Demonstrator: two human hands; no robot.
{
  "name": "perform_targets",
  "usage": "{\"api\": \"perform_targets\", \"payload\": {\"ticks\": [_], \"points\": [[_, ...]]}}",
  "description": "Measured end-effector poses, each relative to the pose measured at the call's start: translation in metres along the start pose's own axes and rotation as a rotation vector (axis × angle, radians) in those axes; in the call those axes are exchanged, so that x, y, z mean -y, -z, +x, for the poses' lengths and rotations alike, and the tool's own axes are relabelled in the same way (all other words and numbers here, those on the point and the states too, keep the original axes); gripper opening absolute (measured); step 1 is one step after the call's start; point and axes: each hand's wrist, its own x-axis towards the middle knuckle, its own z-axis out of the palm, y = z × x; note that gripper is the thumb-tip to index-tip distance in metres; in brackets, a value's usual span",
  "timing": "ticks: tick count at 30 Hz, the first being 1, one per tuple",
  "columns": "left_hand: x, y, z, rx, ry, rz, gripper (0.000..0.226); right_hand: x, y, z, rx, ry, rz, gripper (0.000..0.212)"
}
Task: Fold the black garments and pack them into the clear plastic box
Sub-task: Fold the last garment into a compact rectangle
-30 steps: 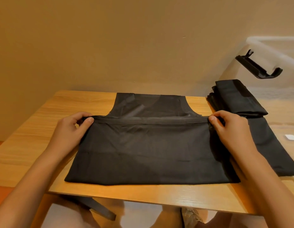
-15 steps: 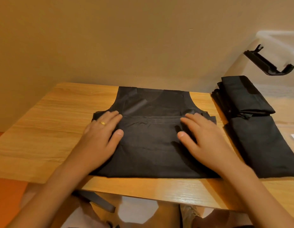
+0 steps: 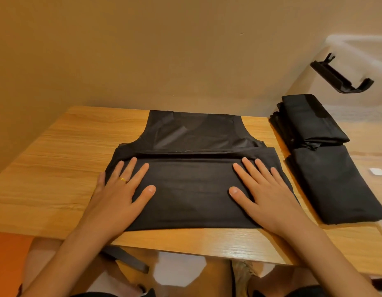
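Observation:
A black garment (image 3: 192, 185) lies on the wooden table (image 3: 57, 159), its lower half folded up over the middle, the narrower top part showing beyond the fold. My left hand (image 3: 123, 189) rests flat on the fold's left side, fingers straight, a gold ring on one finger. On the right side my right hand (image 3: 263, 189) presses flat the same way. Two folded black garments lie at the right: a smaller stack (image 3: 310, 118) behind and a longer one (image 3: 335, 185) in front. The clear plastic box (image 3: 357, 46) stands at the far right.
A black clip-like handle (image 3: 340, 78) hangs on the box's side. A small white tag (image 3: 377, 171) lies by the right edge. A dark strap (image 3: 126, 259) hangs below the table's front edge. A beige wall runs close behind the table.
My hands let go of the folded-up hem, laid flat on the garment, then slid outward and toward me, smoothing the fold.

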Motion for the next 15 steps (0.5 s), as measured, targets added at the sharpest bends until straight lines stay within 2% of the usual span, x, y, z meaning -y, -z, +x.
{"api": "perform_targets", "payload": {"ticks": [5,7,9,11,15], "points": [[-0.008,0.016,0.001,0.032,0.082,0.099,0.075,0.008,0.024,0.007,0.006,-0.004,0.025,0.076],[-0.025,0.027,0.003,-0.09,0.036,0.118,0.07,0.022,0.034,0.017,-0.084,0.077,0.043,0.069],[-0.049,0.037,0.008,-0.207,-0.05,0.002,0.061,0.042,0.038,0.032,-0.125,0.158,0.096,0.064],[-0.07,0.039,0.023,-0.163,-0.111,-0.108,0.056,0.059,0.031,0.049,-0.098,0.216,0.074,0.063],[-0.071,0.016,0.06,0.041,-0.106,-0.002,0.058,0.065,0.003,0.071,0.012,0.207,0.023,0.063]]}}
